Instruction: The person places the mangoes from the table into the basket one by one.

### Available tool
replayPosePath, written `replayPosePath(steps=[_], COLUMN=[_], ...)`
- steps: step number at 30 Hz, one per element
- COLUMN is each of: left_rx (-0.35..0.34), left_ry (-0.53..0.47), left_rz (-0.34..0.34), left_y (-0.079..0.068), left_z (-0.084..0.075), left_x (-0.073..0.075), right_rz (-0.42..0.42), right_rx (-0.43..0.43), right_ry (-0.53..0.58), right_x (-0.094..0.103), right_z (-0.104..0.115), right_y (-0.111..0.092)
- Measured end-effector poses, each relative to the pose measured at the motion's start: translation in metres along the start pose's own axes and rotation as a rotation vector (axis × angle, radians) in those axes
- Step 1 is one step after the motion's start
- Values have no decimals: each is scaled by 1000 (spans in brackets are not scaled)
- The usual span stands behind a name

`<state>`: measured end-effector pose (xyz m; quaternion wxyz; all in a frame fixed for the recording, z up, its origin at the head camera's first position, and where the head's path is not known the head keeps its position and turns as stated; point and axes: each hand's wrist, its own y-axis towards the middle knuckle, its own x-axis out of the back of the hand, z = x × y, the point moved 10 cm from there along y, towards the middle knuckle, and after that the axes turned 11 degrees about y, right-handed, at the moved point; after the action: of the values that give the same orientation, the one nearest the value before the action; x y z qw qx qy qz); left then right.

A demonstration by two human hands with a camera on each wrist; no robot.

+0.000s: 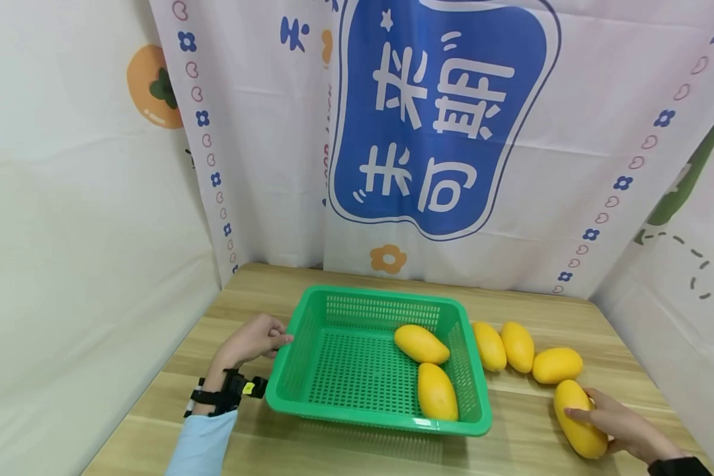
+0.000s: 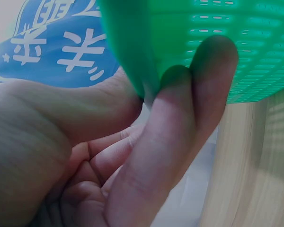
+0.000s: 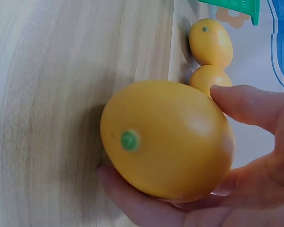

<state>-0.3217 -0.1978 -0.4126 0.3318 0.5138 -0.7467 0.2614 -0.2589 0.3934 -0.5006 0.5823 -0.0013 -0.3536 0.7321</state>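
Mango (image 1: pixel 574 436), whole and yellow, is recorded in the head view at the right side of the wooden table (image 1: pixel 523 439). The right hand (image 1: pixel 625 426) grips it, thumb across the upper side; the far fingers are partly hidden. The left hand (image 1: pixel 252 340) is at the left rim of the green basket (image 1: pixel 357 370), its exact hold unclear from here. Two mangoes (image 1: pixel 437 391) lie inside; three loose mangoes (image 1: pixel 517 347) lie between basket and held fruit, towards the printed curtain (image 1: pixel 571 132). The basket's right wall stands between the held fruit and the pair inside.

Left wrist view settles the hold: the thumb and two fingers pinch the rim from opposite sides. The perforated wall takes up the upper right.

Right wrist view adds a green stem nub (image 3: pixel 129 140) on the held fruit's rounded, smooth end. The thumb presses one side, fingers the other, spread to the fruit's breadth. Whether it touches the table cannot be told.
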Motion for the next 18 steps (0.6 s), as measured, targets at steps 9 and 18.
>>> replayPosePath(steps=[9, 18], left_rx=[-17, -19], left_ry=[2, 6], left_rz=[-13, -8], left_y=[-1, 0], left_z=[1, 1], left_x=[-1, -1], right_rz=[-20, -74], right_rx=[11, 50], right_ry=[7, 80], right_x=[3, 10], right_z=[2, 18], right_y=[-1, -2])
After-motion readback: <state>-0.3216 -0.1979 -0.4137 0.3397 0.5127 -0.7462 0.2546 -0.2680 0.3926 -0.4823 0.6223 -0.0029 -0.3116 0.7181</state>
